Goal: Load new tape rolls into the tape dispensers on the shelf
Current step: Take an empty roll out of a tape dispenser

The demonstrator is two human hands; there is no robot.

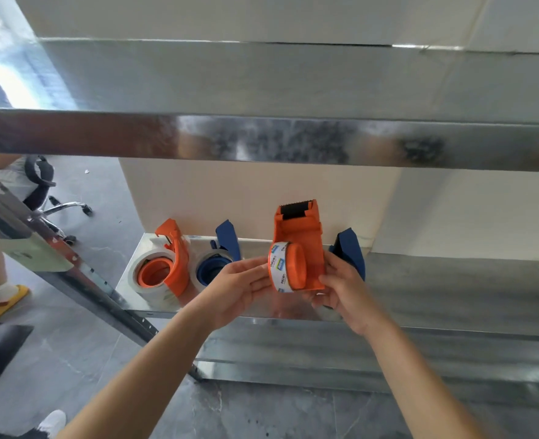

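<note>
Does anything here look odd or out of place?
Nothing looks broken or spilled. Two loaded dispensers, orange and blue, sit on the shelf, another blue one behind the hands. The left hand and right hand hold a third orange dispenser with a roll on its hub.

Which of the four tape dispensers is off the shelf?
The orange plastic tape dispenser held in both hands, a tape roll on its hub. The other orange one and two blue ones rest on the metal shelf.
</note>
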